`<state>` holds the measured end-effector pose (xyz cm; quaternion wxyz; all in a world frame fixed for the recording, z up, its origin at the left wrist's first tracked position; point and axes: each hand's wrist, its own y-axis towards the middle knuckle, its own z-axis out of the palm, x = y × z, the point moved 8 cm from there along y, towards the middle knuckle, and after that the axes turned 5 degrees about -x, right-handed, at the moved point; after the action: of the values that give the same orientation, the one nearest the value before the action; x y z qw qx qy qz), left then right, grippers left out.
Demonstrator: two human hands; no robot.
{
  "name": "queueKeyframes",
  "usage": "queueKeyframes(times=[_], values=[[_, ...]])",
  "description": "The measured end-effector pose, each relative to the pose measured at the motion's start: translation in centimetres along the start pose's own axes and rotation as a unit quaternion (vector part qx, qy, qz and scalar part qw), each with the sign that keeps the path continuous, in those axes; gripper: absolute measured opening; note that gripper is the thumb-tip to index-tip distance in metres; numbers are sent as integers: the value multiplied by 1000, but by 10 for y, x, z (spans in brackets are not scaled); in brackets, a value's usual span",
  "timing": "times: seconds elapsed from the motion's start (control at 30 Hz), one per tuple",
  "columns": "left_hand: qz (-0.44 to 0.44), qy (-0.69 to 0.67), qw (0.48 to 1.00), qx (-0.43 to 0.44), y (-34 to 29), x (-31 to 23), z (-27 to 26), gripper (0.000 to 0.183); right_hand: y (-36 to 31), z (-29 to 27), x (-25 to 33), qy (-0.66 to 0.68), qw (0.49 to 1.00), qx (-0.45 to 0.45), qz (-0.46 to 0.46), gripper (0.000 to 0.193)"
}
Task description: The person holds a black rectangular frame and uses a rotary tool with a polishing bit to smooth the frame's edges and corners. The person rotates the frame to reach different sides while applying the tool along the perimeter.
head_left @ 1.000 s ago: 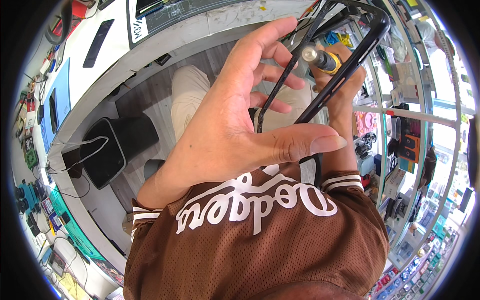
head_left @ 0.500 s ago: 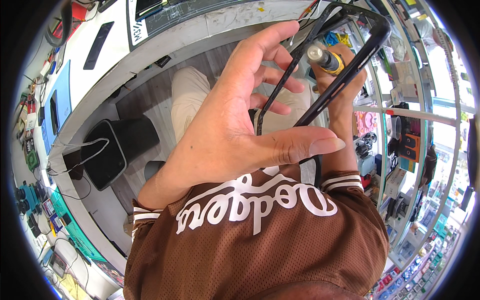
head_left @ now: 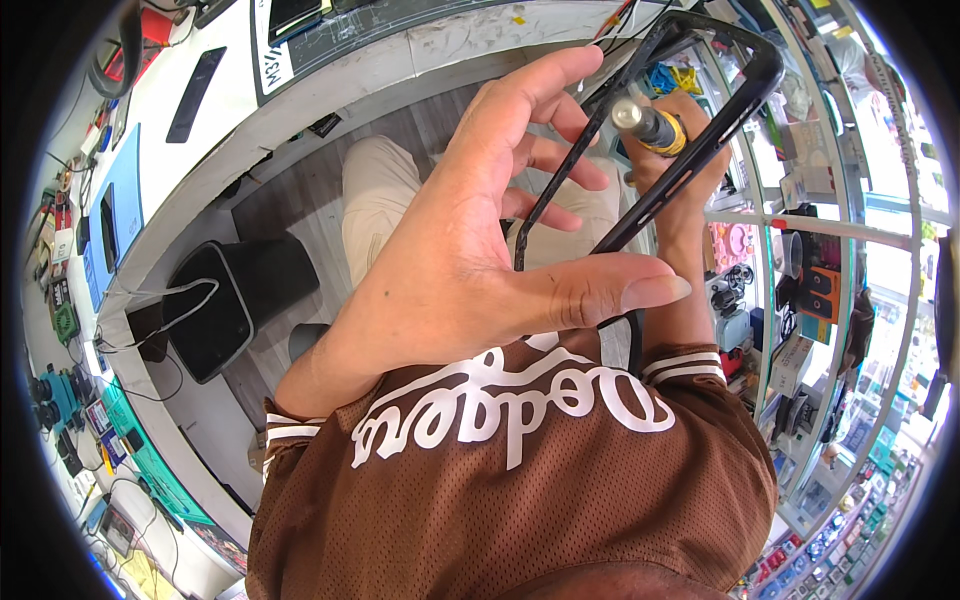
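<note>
the left hand (head_left: 440, 235) is raised near the middle of the scene, gripping a slim black frame (head_left: 735, 112) — its fingers curl behind the frame's left long side, while the thumb stretches to the right across the near end and hides part of it. the frame is held up in the air, tilted, its rounded far end pointing to the far right. beyond it, seen partly through its opening, the right hand (head_left: 700, 186) is closed around a dark tool (head_left: 655, 127) with a silvery tip and a yellow band; the tip points left, and i cannot tell whether it touches the frame.

at the far left runs a white bench (head_left: 232, 100), with a flat dark slab (head_left: 196, 95) lying on it and a blue mat (head_left: 125, 185) nearer along its edge. a black bin (head_left: 275, 275) sits on the grey floor (head_left: 300, 215) to the left of the person's pale trousers (head_left: 380, 185) — and crowded shelves (head_left: 850, 229) line the right, an orange box (head_left: 822, 292) among their goods.
</note>
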<state>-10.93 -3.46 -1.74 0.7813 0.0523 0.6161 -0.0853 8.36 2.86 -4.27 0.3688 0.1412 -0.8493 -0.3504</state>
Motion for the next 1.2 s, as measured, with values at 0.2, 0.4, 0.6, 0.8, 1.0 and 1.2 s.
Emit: queueKeyframes(times=[0.2, 0.4, 0.6, 0.8, 1.0, 1.2], values=[[1, -1, 1000, -1, 0, 0, 0, 122, 1, -2, 2, -9, 1000, -17, 9, 19], [2, -7, 1000, 0, 0, 0, -1, 121, -2, -2, 2, -1, 1000, -7, 4, 19], [-3, 0, 1000, -2, -1, 0, 0, 120, -1, -3, 3, -17, 1000, -16, 18, 20], [-3, -3, 1000, 0, -1, 0, 1, 120, -6, -1, 5, 4, 1000, 0, -22, 19], [-6, -7, 1000, -3, -1, 0, 1, 120, -6, -1, 5, -2, 999, -5, -33, 18], [-4, -9, 1000, -2, -1, 1, 2, 120, -4, -3, 1, 9, 1000, -15, -10, 18]])
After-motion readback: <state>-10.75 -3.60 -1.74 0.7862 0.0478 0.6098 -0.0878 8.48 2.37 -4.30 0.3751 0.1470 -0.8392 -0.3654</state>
